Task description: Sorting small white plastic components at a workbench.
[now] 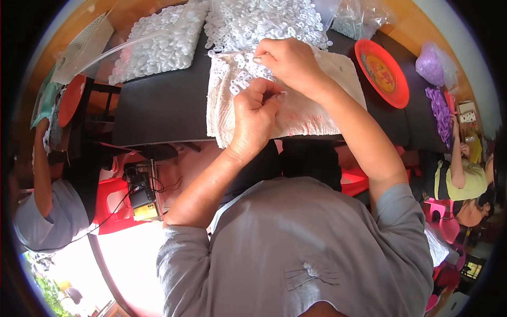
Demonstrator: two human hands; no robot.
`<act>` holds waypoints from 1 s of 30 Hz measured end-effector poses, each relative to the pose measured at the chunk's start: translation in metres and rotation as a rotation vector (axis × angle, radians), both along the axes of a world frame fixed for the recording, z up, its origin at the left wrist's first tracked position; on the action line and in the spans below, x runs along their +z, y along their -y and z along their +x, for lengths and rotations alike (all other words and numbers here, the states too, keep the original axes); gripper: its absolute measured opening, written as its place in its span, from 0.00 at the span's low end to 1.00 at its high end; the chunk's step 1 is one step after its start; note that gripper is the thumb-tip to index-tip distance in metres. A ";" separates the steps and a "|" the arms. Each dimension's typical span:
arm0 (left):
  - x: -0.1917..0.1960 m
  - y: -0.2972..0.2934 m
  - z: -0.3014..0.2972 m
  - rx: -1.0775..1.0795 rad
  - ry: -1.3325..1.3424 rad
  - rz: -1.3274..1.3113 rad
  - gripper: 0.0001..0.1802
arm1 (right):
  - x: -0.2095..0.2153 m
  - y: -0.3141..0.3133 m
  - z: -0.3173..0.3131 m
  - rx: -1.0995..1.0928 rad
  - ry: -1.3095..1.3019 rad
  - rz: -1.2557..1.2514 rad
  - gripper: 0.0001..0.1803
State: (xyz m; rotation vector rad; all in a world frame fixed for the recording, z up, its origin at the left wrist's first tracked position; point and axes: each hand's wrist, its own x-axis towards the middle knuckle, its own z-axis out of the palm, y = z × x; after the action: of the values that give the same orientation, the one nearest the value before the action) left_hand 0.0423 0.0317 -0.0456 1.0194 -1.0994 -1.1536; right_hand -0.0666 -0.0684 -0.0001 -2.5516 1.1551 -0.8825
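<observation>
My left hand [252, 113] is closed in a pinch over a cream towel [309, 108] on the dark table. Whatever lies between its thumb and finger is too small to make out. Just beyond it, my right hand [293, 62] bends inward with its fingertips pressed together, above small white pieces with holes [243, 80] scattered on the towel. Its fingers hide anything they hold. A large heap of similar white pieces [264, 24] lies right behind the towel.
A clear bag of white oval pieces [163, 45] sits at back left. To the right are a red plate [382, 74], a clear plastic bag [362, 18] and purple strands [438, 113]. Co-workers sit at left [53, 211] and right [462, 177].
</observation>
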 end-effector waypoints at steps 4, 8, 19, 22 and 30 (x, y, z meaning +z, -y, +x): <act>-0.004 0.000 0.001 0.009 0.018 -0.072 0.02 | 0.001 0.008 0.017 -0.042 -0.307 -0.067 0.10; -0.002 -0.001 0.002 0.002 -0.049 -0.072 0.02 | 0.001 0.008 0.015 -0.013 -0.306 -0.042 0.11; 0.016 0.000 0.011 0.022 -0.263 0.128 0.05 | -0.007 -0.015 -0.035 0.095 0.480 0.581 0.02; 0.017 0.000 0.009 0.039 -0.269 0.132 0.04 | -0.013 -0.022 -0.037 0.091 0.494 0.581 0.05; 0.031 0.007 0.008 0.055 -0.304 0.218 0.06 | -0.009 -0.033 -0.052 0.147 0.623 0.597 0.10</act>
State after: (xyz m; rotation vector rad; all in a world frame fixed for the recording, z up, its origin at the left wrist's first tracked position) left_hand 0.0506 0.0247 -0.0149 0.9937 -0.7132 -1.3535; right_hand -0.1187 -0.0352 -0.0092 -1.6843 0.8500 -1.0017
